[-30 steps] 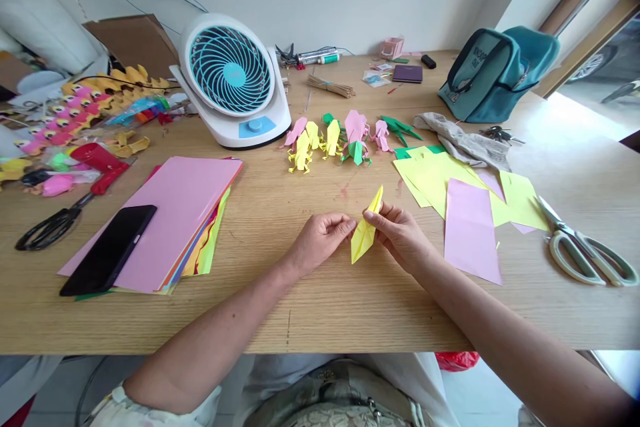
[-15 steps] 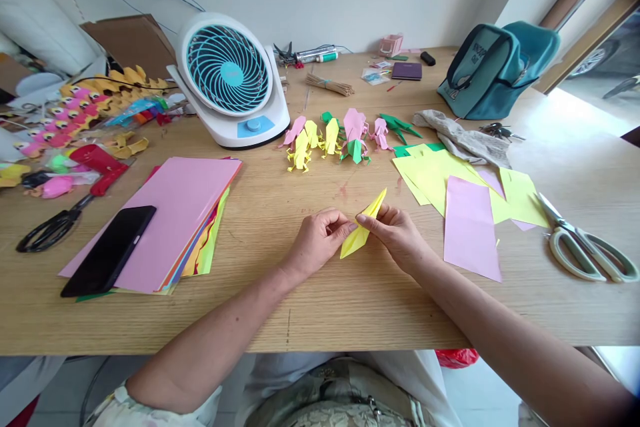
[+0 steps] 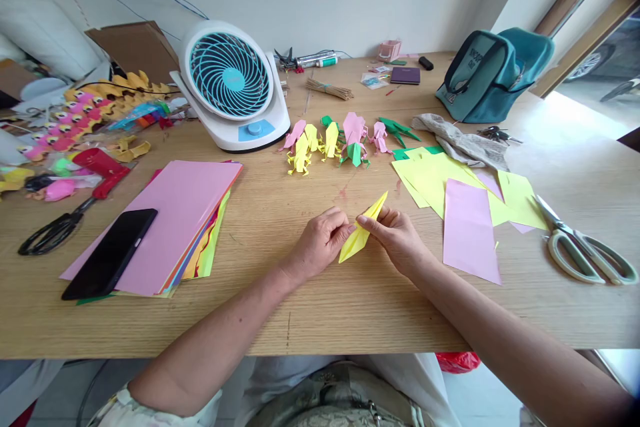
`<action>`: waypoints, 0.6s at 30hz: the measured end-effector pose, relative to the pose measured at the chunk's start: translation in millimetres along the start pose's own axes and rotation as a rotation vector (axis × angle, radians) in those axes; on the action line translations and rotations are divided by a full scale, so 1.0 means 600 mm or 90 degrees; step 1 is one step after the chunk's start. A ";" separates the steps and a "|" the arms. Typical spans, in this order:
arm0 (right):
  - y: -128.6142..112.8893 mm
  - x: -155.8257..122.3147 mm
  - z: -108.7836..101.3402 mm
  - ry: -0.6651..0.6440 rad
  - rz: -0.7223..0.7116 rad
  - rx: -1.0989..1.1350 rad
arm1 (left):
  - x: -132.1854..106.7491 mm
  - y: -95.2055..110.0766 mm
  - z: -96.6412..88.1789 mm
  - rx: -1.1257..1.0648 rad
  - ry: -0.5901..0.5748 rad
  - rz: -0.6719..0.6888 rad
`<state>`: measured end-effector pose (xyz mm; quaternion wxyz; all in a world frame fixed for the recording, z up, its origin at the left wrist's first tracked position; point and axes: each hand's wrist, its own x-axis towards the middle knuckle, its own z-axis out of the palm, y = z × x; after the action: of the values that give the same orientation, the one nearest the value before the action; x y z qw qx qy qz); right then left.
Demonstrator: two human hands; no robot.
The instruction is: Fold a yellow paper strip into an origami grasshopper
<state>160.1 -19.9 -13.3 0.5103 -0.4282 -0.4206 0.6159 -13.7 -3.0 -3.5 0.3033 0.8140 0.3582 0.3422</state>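
Note:
A folded piece of yellow paper (image 3: 354,244), long and pointed at both ends, is held just above the wooden table between my hands. My right hand (image 3: 397,235) pinches it, thumb on top and fingers behind. My left hand (image 3: 324,240) is closed at the paper's left edge, thumb and forefinger pressed together on it; the exact grip is partly hidden. Beyond the hands stand several folded paper figures, among them a yellow one (image 3: 301,156), a pink one (image 3: 355,127) and a green one (image 3: 396,129).
To the left, a black phone (image 3: 110,252) lies on a stack of coloured paper (image 3: 187,197), with a fan (image 3: 233,90) behind. On the right are loose yellow sheets (image 3: 425,177), a pink sheet (image 3: 469,230), scissors (image 3: 583,247), a grey cloth (image 3: 463,140) and a teal bag (image 3: 493,77).
The camera view has shifted slightly. My left fingers have curled in a little more at the paper's edge; my right hand keeps its pinch on the paper.

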 end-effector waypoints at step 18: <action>-0.006 -0.003 0.004 0.001 -0.012 -0.002 | -0.010 0.000 0.016 -0.122 -0.078 -0.211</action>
<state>159.0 -21.2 -9.3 0.5154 -0.4256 -0.4255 0.6101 -9.5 -10.4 -11.0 0.4526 0.7308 0.4338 0.2700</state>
